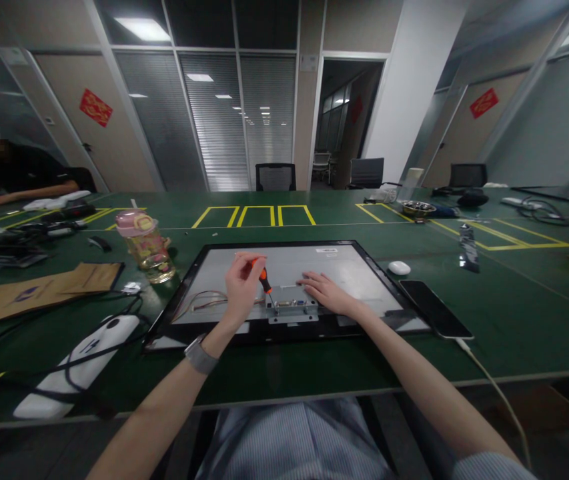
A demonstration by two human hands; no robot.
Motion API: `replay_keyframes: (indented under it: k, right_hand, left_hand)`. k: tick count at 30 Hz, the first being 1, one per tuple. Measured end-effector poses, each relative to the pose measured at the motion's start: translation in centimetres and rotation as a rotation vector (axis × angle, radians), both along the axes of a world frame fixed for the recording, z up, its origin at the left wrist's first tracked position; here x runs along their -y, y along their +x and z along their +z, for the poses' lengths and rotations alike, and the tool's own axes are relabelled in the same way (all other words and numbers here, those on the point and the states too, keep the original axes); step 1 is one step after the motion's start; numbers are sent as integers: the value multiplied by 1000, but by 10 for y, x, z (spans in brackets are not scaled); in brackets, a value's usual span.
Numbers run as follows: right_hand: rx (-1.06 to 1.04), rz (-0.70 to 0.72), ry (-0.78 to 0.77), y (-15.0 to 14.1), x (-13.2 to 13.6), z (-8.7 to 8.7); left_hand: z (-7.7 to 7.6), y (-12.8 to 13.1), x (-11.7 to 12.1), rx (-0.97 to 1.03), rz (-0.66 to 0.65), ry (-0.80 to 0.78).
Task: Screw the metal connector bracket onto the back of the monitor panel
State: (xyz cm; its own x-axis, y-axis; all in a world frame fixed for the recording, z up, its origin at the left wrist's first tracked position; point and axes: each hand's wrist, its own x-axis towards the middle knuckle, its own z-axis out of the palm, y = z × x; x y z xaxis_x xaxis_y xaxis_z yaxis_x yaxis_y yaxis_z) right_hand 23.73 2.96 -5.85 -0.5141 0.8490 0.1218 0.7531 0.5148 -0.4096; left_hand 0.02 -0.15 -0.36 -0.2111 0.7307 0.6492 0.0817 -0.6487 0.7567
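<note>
A flat display panel (244,263) with a black frame lies back side up on the green table. Near its front edge a small metal box (291,303) with ports is fixed to it, and thin wires (204,298) run out to the left. My left hand (244,281) is closed on an orange and black screwdriver (265,279), held steeply with its tip at the left front of the box. Spread fingers of my right hand (331,293) rest at the right side of the box and on the panel.
Right of the panel lie a phone (434,308) on a cable and a white earbud case (399,268). A pink-lidded cup (147,247), a brown paper bag (44,290) and a white power strip (77,370) stand or lie left. A person (14,163) sits far left.
</note>
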Motion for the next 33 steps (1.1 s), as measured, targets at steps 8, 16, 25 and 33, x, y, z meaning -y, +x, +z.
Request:
replay_keyframes:
  k: [8, 16, 25, 33]
  right_hand:
    - [13, 12, 0, -1, 2, 4]
    - [7, 5, 11, -1, 1, 2]
    - [14, 0, 6, -1, 0, 1]
    - [22, -2, -2, -1, 1, 3]
  left_hand:
    - [-2, 0, -3, 116, -162, -56]
    - [1, 0, -1, 23, -86, -46]
    - [0, 1, -4, 70, -159, -39]
    - [-3, -1, -5, 77, -183, -75]
